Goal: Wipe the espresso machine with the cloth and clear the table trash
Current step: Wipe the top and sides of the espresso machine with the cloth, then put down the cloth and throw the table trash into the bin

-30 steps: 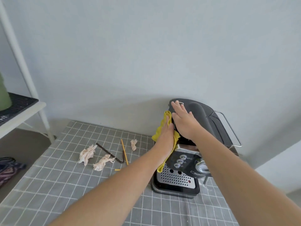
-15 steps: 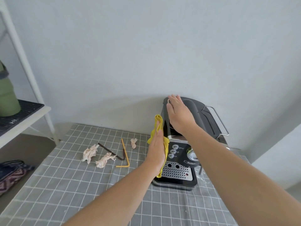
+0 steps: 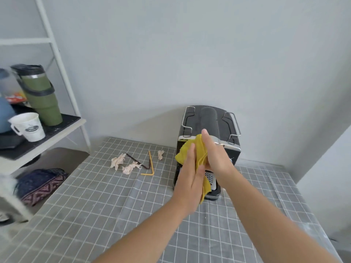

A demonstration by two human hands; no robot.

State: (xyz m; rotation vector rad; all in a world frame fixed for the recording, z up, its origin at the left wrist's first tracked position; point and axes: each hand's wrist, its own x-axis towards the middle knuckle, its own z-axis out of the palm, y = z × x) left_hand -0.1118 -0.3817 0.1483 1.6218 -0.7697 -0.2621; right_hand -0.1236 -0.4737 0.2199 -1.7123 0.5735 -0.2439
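Note:
The black espresso machine [image 3: 209, 120] stands at the back of the table against the wall. In front of it my two hands meet on the yellow cloth [image 3: 187, 151]. My left hand [image 3: 188, 179] lies flat with straight fingers against the cloth's left side. On the other side, my right hand [image 3: 216, 155] grips the cloth, one finger pointing up. Left of the machine lies the trash: crumpled tissues [image 3: 117, 161] [image 3: 131, 168] [image 3: 160, 154], a brown straw [image 3: 136, 161] and a bent yellow straw [image 3: 150, 166].
A grey grid tablecloth [image 3: 95, 215] covers the table. A white shelf at the left carries a green tumbler [image 3: 42, 99] and a paper cup [image 3: 28, 127]. Under the shelf lies a patterned bag [image 3: 39, 184]. The wall is close behind the machine.
My right hand has come off the machine's top and down onto the cloth. My left hand with the cloth has left the machine's left side and moved to its front.

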